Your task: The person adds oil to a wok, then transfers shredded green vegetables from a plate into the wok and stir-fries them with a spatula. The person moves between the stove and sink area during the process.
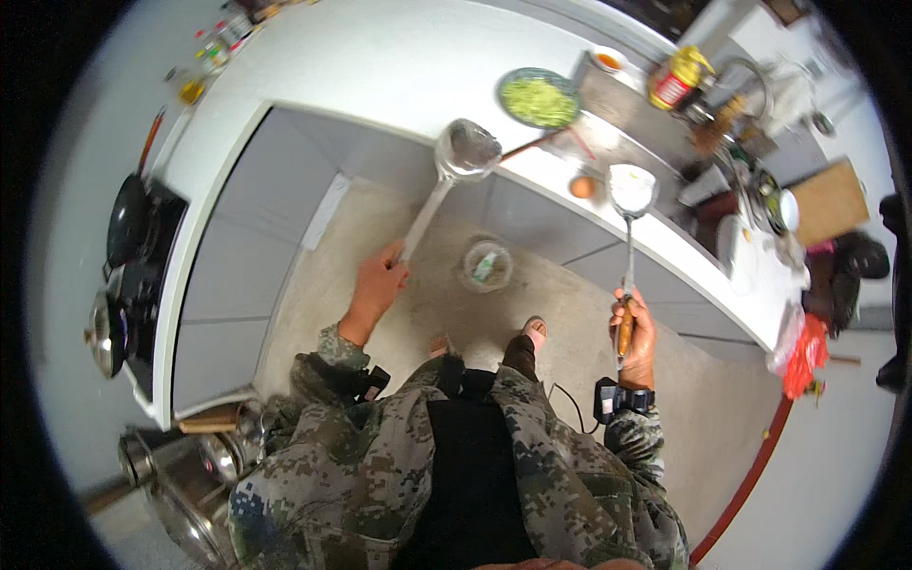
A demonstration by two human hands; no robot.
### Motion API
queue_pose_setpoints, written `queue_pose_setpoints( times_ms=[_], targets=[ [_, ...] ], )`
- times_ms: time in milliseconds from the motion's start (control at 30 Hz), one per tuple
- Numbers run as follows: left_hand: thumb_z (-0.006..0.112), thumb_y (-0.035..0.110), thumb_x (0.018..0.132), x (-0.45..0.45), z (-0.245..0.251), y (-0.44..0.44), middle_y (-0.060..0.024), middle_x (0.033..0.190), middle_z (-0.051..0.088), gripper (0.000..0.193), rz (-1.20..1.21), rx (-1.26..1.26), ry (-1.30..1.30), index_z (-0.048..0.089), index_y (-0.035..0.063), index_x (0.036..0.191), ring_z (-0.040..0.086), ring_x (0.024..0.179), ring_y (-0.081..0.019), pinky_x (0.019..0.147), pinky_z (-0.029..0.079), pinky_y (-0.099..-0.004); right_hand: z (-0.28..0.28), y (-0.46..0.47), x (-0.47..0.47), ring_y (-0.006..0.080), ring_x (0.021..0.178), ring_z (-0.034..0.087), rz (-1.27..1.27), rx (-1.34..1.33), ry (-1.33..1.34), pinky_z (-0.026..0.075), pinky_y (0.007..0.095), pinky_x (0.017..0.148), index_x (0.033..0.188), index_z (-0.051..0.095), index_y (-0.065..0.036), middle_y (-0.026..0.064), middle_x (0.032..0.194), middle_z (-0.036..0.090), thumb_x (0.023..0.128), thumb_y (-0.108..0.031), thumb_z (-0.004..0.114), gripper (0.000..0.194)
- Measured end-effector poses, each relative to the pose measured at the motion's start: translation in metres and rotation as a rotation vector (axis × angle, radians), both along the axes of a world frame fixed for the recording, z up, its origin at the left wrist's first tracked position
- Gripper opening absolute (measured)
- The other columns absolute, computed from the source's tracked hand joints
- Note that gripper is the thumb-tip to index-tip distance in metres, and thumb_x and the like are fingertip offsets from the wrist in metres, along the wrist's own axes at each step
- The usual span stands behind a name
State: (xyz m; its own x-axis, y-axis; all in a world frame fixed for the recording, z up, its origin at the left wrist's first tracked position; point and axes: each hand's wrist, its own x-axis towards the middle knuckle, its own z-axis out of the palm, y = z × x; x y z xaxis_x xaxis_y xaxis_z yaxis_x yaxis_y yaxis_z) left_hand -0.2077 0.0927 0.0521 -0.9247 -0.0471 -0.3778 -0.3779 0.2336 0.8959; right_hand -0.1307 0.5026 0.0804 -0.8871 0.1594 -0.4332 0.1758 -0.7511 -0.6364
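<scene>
My left hand (376, 285) grips the handle of a large metal ladle (427, 214), its bowl reaching up to the white counter's front edge. In my right hand (636, 335) is a wok spatula (630, 246) with a metal shaft and a wooden grip. Its blade is raised over the counter edge near the sink, and its face looks bright white; whether that is glare or food cannot be told. A brown egg (583, 187) lies on the counter just left of the blade. Behind it stands a plate of shredded green vegetable (539, 101).
A wok (127, 221) and a lidded pot (107, 335) sit on the stove at left. Beyond the sink (627, 114) are a yellow bottle (677, 78) and a cutting board (832, 201). A waste bin (488, 283) stands on the floor; stacked metal pots (178, 491) are at lower left.
</scene>
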Motion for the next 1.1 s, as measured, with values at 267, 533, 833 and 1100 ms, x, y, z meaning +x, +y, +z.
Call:
queue_pose_setpoints(
  times_ms=[267, 533, 833, 1100],
  targets=[
    [0.052, 0.01, 0.083, -0.152, 0.026, 0.062, -0.0119, 0.082, 0.057, 0.035, -0.168, -0.511, 0.772, 0.057, 0.0142, 0.117, 0.056, 0.07, -0.0301, 0.06, 0.045, -0.0381, 0.032, -0.016, -0.014, 0.015, 0.07, 0.053, -0.155, 0.143, -0.005, 0.047, 0.0229, 0.059, 0.12, 0.042, 0.008, 0.0147, 0.102, 0.056, 0.082, -0.008, 0.052, 0.042],
    [0.053, 0.011, 0.082, -0.264, 0.014, 0.137, -0.0131, 0.088, 0.058, 0.036, -0.379, -0.654, 0.796, 0.054, 0.0118, 0.117, 0.057, 0.077, -0.0347, 0.062, 0.047, -0.0451, 0.049, -0.02, -0.024, 0.0145, 0.068, 0.054, -0.422, 0.284, -0.101, 0.046, 0.0226, 0.056, 0.119, 0.043, 0.01, 0.0157, 0.1, 0.057, 0.083, -0.01, 0.051, 0.042],
    [0.055, 0.01, 0.078, -0.276, -0.028, 0.257, -0.0134, 0.069, 0.06, 0.036, -0.534, 0.022, 0.284, 0.059, 0.0073, 0.114, 0.058, 0.059, -0.0239, 0.057, 0.046, -0.0366, 0.04, 0.023, -0.017, 0.0156, 0.066, 0.052, -0.495, 0.271, -0.07, 0.044, 0.0251, 0.059, 0.112, 0.046, 0.01, 0.0147, 0.095, 0.057, 0.083, -0.011, 0.05, 0.036],
    [0.055, 0.007, 0.084, -0.255, -0.041, 0.374, -0.006, 0.073, 0.054, 0.046, -0.57, 0.59, -0.211, 0.044, -0.0033, 0.127, 0.046, 0.056, -0.0104, 0.051, 0.041, -0.0257, 0.033, 0.058, -0.028, 0.0158, 0.067, 0.052, -0.602, 0.325, -0.112, 0.044, 0.0255, 0.057, 0.109, 0.049, 0.01, 0.0131, 0.091, 0.057, 0.083, -0.011, 0.051, 0.033]
  ],
)
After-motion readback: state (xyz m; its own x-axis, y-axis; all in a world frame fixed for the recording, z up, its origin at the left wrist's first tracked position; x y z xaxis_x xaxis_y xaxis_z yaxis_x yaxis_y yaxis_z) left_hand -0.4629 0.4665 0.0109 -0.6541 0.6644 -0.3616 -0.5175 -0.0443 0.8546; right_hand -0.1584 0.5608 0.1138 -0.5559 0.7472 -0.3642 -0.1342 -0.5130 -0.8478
